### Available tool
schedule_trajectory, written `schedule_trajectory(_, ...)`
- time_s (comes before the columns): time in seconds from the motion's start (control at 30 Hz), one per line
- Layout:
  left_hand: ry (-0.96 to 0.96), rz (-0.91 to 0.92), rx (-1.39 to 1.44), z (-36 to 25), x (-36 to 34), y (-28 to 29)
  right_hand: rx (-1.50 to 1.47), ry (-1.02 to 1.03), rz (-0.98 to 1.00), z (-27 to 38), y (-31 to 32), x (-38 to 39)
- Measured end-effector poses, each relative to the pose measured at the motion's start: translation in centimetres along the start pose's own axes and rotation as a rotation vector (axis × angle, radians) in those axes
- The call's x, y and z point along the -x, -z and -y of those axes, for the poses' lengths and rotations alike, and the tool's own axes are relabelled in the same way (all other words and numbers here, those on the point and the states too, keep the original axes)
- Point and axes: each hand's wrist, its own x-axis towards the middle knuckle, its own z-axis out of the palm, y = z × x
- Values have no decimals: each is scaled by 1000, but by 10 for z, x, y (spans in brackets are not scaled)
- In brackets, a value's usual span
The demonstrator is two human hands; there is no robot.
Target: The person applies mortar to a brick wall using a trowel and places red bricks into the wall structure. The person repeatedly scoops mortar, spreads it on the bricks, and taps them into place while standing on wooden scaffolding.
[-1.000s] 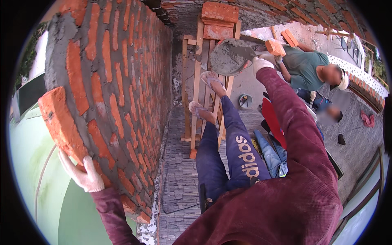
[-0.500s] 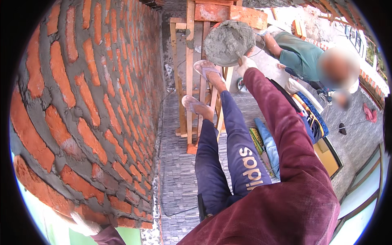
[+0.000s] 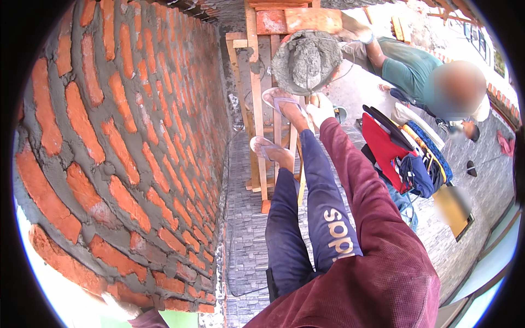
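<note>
My right hand (image 3: 320, 111), in a white glove, is closed around the wooden handle of a trowel. The trowel's blade lies under a heap of grey mortar (image 3: 307, 61), over a round bucket (image 3: 280, 74) coated with mortar inside. A thin wire handle arcs at the bucket's right side. At the lower left, my left hand (image 3: 121, 307), also gloved, rests against the edge of the brick wall (image 3: 128, 202). Its fingers look stretched out along a brick, though bright light washes them out partly. My sandalled feet (image 3: 279, 104) stand on a wooden trestle (image 3: 254, 126).
A co-worker in a green shirt (image 3: 404, 71) bends at the right, one hand (image 3: 355, 28) by the bucket. Loose bricks (image 3: 311, 19) lie on the trestle's far end. Piled clothes (image 3: 404, 156) and a yellow panel (image 3: 453, 210) are on the tiled surface below.
My right hand has moved left and nearer, and the trowel now shows loaded with mortar over the bucket. My left hand stays at the wall. The co-worker's hand has moved by the bucket.
</note>
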Motion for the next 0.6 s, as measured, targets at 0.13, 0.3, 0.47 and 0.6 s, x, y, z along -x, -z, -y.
schedule_trajectory(0.13, 77, -8, 88, 4, 4, 2, 176, 130, -30, 14, 33, 53)
schedule_trajectory(0.3, 175, 89, 286, 61, 22, -1, -10, 187, 162, 82, 75, 138)
schedule_trajectory(0.47, 32, 37, 326, 32, 7, 10, -280, -63, 458, 354, 86, 236)
schedule_trajectory(0.6, -153, -27, 228, 13, -10, 13, -327, 173, 697, 521, 56, 264)
